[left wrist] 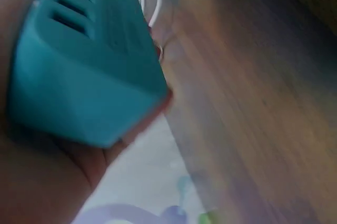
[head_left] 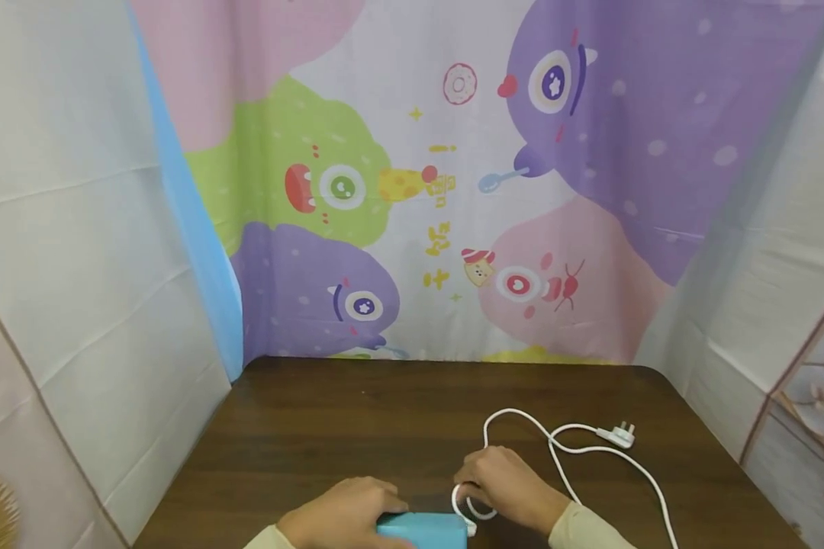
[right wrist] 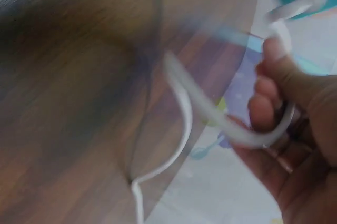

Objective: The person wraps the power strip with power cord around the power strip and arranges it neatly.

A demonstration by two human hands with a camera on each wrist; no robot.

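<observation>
A teal block-shaped power strip (head_left: pixel 422 530) is at the front edge of the head view, with part of it cut off by the frame. My left hand (head_left: pixel 346 512) grips it from the left side. Three dark slots show on the power strip (left wrist: pixel 92 71) in the left wrist view. A white power cord (head_left: pixel 517 412) runs out of its right end. Close to that end, my right hand (head_left: pixel 511 486) holds the cord between thumb and fingers. In the right wrist view, a loop of the cord (right wrist: pixel 210 111) bends across the fingers of my right hand (right wrist: pixel 300 150).
The rest of the cord lies in loose curves on the right part of the dark wooden table (head_left: pixel 302 427). At its far end is a white three-pin plug (head_left: pixel 618 436). A curtain (head_left: pixel 446 328) with cartoon figures hangs behind the table's back edge.
</observation>
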